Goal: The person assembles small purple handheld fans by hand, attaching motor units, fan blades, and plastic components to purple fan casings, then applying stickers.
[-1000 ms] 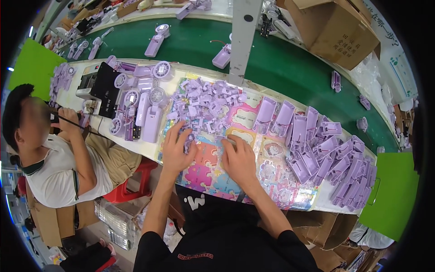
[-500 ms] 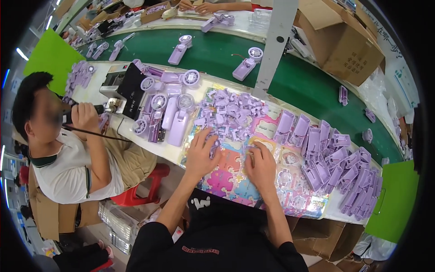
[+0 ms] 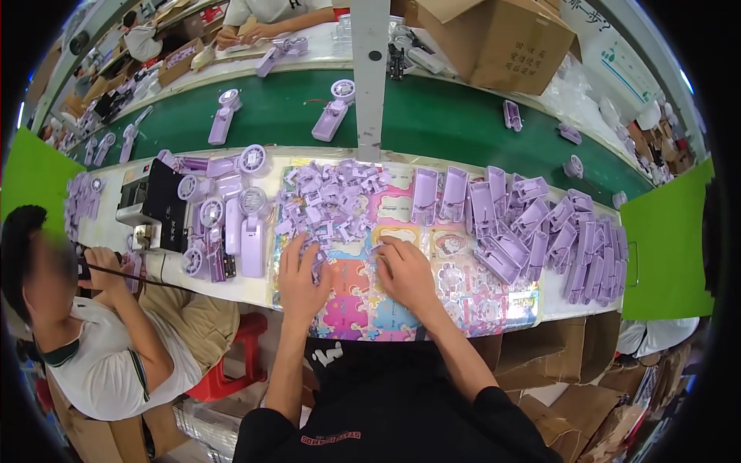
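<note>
My left hand rests at the lower left edge of a heap of small purple plastic parts. Its fingers are apart, and a few loose parts lie between the forefinger and thumb. To its right, my right hand is curled over the colourful puzzle-patterned mat, with a small purple plastic part at its fingertips. That part is mostly hidden by the fingers. Farther right lie many purple handle shells, some stacked together.
Purple handheld fan bodies and a black device are at the left. A green conveyor belt behind the table carries more fan parts. A grey post rises at the far edge. A seated person works at my left.
The whole view has swung to the right, so the table and hands appear farther left. My hands stay at the heap's near edge; the right hand's fingers have curled a little.
</note>
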A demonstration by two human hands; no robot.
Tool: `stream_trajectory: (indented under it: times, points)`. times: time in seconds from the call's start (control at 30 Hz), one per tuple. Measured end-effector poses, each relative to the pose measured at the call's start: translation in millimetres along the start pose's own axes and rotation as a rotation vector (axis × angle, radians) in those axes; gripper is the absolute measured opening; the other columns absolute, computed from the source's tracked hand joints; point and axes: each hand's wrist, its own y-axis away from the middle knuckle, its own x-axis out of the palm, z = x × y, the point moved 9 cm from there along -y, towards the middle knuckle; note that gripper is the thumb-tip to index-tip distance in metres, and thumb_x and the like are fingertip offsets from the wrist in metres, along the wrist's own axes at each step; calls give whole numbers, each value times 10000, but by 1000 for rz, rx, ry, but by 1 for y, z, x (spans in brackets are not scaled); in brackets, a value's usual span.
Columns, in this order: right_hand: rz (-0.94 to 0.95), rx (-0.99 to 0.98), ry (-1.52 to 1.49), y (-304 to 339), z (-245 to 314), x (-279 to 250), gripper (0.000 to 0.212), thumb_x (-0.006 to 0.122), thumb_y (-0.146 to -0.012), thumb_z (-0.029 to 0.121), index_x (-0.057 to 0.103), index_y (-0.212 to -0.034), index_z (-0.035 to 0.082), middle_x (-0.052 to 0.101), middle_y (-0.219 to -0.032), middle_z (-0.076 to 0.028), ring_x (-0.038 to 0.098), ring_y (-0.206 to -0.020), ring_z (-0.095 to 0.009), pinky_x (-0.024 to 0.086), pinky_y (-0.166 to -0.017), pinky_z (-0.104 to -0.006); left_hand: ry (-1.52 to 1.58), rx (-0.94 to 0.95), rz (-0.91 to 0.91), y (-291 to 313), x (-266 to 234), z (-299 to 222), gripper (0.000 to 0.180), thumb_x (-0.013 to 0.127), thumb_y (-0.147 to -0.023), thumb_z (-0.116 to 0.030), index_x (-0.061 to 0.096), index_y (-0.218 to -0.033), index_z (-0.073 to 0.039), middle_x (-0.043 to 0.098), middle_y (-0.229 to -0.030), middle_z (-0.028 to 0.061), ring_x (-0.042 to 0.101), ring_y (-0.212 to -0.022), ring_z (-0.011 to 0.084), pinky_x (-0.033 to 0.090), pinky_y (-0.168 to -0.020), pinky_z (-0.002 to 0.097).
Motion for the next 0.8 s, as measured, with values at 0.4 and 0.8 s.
stream_trajectory:
  times: [0.4, 0.8]
  points:
    - [-3, 25, -50, 2, -3, -4, 172, 688, -818, 33, 636, -981, 20, 670, -1134, -126, 650, -953, -311, 536, -830, -402, 6, -18, 20, 0, 3, 1, 370, 692, -809, -95, 644, -1164, -2, 562, -1364, 213, 548, -1216, 415, 475, -1000, 483]
    - [-1, 120, -91, 2, -7, -5, 239, 681, -830, 28, 628, -1062, 6, 658, -1115, -152, 661, -956, -350, 543, -817, -415, -23, -19, 22, 0, 2, 0, 363, 697, -816, -93, 645, -1163, 3, 562, -1366, 202, 545, -1218, 404, 473, -1002, 482]
